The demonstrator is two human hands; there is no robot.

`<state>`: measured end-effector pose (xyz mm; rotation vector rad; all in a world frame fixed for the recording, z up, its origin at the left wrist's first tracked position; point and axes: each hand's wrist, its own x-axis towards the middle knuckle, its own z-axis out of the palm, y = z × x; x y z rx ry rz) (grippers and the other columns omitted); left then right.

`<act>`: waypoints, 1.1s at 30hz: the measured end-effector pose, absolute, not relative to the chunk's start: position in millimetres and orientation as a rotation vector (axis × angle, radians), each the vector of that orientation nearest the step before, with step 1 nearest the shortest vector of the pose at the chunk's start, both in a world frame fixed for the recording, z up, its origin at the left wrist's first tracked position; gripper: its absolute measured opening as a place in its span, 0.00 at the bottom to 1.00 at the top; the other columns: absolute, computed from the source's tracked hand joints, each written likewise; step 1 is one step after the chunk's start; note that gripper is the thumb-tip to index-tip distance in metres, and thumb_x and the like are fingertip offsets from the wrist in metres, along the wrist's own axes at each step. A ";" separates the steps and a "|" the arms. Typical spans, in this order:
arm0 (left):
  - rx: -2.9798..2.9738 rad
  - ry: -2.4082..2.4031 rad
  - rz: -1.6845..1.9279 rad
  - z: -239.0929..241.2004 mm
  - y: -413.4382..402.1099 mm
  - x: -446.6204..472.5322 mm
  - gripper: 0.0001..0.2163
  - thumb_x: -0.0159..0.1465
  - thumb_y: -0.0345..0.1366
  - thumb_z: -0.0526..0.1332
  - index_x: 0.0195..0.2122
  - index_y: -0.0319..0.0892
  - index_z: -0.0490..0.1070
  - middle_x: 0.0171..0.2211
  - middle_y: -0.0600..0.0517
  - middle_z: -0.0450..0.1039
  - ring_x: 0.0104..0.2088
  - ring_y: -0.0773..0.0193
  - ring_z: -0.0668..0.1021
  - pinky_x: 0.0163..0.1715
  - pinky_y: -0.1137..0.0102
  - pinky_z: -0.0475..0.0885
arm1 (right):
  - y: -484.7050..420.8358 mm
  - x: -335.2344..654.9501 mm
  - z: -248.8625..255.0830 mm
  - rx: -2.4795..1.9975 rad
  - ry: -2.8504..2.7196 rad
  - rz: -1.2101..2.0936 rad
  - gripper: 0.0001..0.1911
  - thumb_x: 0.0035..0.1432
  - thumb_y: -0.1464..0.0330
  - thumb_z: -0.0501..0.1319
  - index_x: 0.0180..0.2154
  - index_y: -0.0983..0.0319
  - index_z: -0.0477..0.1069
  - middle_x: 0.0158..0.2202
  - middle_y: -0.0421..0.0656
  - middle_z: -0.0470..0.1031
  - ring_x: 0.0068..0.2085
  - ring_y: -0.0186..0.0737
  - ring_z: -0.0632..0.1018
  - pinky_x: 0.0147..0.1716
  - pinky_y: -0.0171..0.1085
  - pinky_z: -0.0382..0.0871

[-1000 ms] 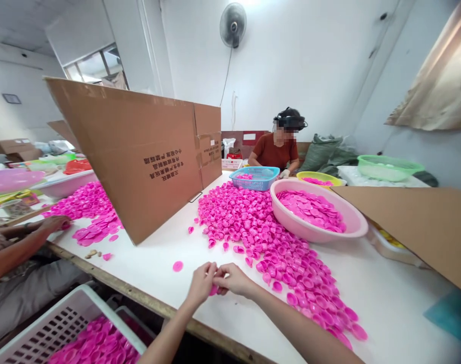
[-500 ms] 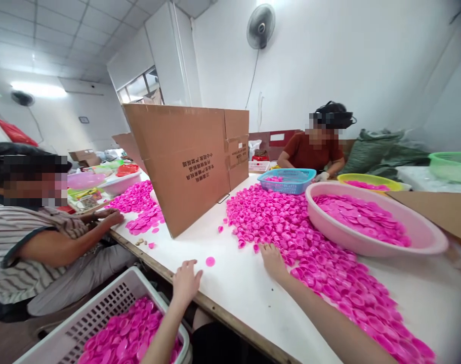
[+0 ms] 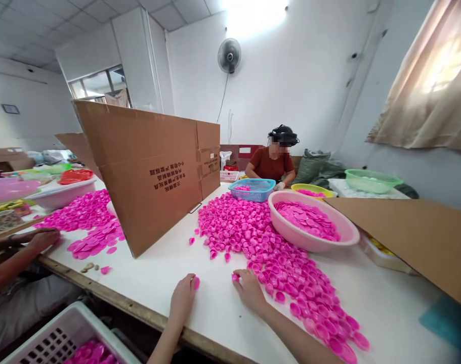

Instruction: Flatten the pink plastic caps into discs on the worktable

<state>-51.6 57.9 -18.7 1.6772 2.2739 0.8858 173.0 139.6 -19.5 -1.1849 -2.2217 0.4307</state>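
My left hand [image 3: 182, 301] is over the white table near its front edge, fingers closed on a flat pink disc [image 3: 197, 283] that shows at the fingertips. Opposite it, my right hand [image 3: 250, 290] pinches a small pink plastic cup [image 3: 235, 277] between thumb and fingers. A gap of bare tabletop separates the two hands. Just beyond and beside my right hand spreads a big heap of pink cups [image 3: 245, 230], running back along the table and toward the lower right. Many pink discs [image 3: 308, 220] fill a pale pink basin [image 3: 317, 245] behind the heap.
A tall cardboard box [image 3: 147, 197] divides the table [image 3: 211, 313] on the left. Below the edge stands a white crate [image 3: 101, 331] of pink pieces. A blue basket [image 3: 253, 194], a cardboard flap [image 3: 405, 227] and a co-worker [image 3: 271, 164] are farther back. Another person's hands [image 3: 44, 240] rest at left.
My left hand has come from the table edge and picked up the disc. My right hand has drawn back from the heap with a cup. The view has turned right.
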 end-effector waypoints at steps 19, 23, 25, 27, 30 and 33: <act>1.563 2.009 1.035 -29.6 98.6 55.3 0.12 0.59 0.35 0.44 0.30 0.40 0.66 0.30 0.49 0.68 0.33 0.64 0.70 0.36 0.69 0.62 | 138.7 168.1 -18.1 -1.349 -1.721 1.353 0.12 0.50 0.67 0.51 0.33 0.65 0.70 0.24 0.42 0.74 0.26 0.36 0.74 0.25 0.33 0.67; 1.626 2.013 1.008 -27.4 92.6 57.1 0.11 0.60 0.35 0.44 0.31 0.41 0.65 0.31 0.51 0.68 0.33 0.67 0.70 0.34 0.72 0.61 | 146.0 161.6 -15.3 -1.405 -1.616 1.658 0.08 0.49 0.71 0.51 0.23 0.65 0.66 0.17 0.39 0.69 0.19 0.32 0.72 0.20 0.30 0.66; 1.630 2.068 0.894 -21.9 96.3 55.9 0.11 0.60 0.37 0.46 0.32 0.41 0.65 0.31 0.51 0.68 0.33 0.67 0.70 0.33 0.73 0.61 | 146.7 160.8 -15.0 -1.409 -1.605 1.645 0.07 0.49 0.71 0.52 0.21 0.65 0.65 0.16 0.38 0.68 0.19 0.31 0.72 0.21 0.31 0.67; 1.604 2.170 0.691 -14.5 105.1 53.8 0.11 0.59 0.40 0.47 0.30 0.41 0.66 0.32 0.50 0.69 0.34 0.65 0.70 0.33 0.72 0.61 | 145.9 161.3 -13.4 -1.413 -1.600 1.646 0.07 0.49 0.72 0.53 0.21 0.65 0.64 0.16 0.38 0.68 0.19 0.32 0.72 0.21 0.31 0.67; 1.561 2.295 0.490 -4.6 121.6 53.0 0.15 0.59 0.44 0.46 0.31 0.40 0.67 0.35 0.47 0.69 0.37 0.60 0.70 0.34 0.68 0.60 | 143.8 162.1 -9.2 -1.419 -1.608 1.652 0.07 0.48 0.74 0.53 0.20 0.65 0.64 0.16 0.39 0.69 0.19 0.33 0.73 0.22 0.32 0.69; 1.538 2.372 0.472 -3.1 131.6 59.3 0.15 0.61 0.41 0.44 0.37 0.40 0.65 0.40 0.45 0.66 0.42 0.55 0.68 0.36 0.64 0.59 | 143.4 161.8 -6.6 -1.471 -1.623 1.699 0.07 0.49 0.75 0.51 0.22 0.64 0.64 0.15 0.38 0.69 0.19 0.33 0.73 0.21 0.32 0.69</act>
